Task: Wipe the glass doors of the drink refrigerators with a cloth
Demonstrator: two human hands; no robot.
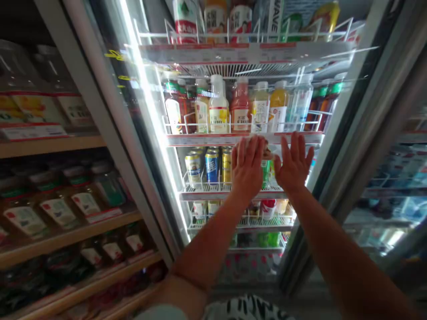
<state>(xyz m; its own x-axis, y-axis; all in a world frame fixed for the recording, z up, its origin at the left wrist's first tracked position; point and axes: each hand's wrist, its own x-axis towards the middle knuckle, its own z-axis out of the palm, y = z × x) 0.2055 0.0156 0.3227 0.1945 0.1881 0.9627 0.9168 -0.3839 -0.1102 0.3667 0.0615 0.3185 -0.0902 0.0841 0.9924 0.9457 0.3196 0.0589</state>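
White light strip (145,84) down one side of the drinks cooler (116,142) brightens the rows, presumably so labels read easily. Both hands are raised in front of the shelves at the height of the cans. The left hand (248,162) has its fingers straight and close together; a small pale-and-brown thing (267,153) shows past their edge, but I cannot tell whether they grip it. The right hand (295,162) has its fingers extended and spread, with nothing visible in their grasp. Reflections suggest glass in front; whether either palm touches it is unclear.

Behind and left of the left hand stand a blue can (212,166) and a gold can (227,168), upright behind a low wire guard that likely stops them sliding forward. On the shelf above, a white bottle (218,106), a pink bottle (240,109) and an orange bottle (278,111) stand side by side, labels outward, probably for display. More juice bottles (56,213) line the dim wooden shelves at left.
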